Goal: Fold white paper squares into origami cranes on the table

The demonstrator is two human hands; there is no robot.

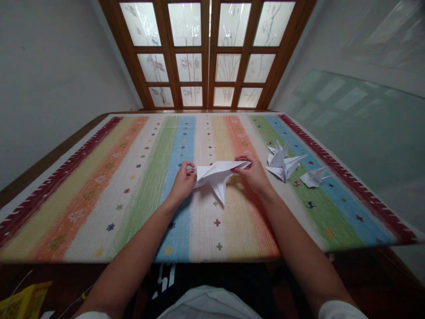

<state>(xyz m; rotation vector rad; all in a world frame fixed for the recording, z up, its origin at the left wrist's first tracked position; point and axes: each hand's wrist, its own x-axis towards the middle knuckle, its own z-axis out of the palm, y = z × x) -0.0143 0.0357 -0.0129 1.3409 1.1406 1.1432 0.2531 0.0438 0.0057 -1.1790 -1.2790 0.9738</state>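
Observation:
A partly folded white paper crane (215,173) is held just above the middle of the striped tablecloth, one pointed flap hanging down towards me. My left hand (184,180) pinches its left end between thumb and fingers. At the right end, my right hand (249,173) grips the paper, some of its fingertips hidden behind the fold. Right of my right hand, several finished-looking white paper cranes (284,167) lie close together. A little apart from them sits another folded paper crane (312,178).
The tablecloth (139,195) with coloured stripes covers the table. Wooden doors with glass panes (207,53) stand beyond the far edge. A glass sheet (358,128) leans against the right wall. A yellow bag (25,301) is low at the left, below the table.

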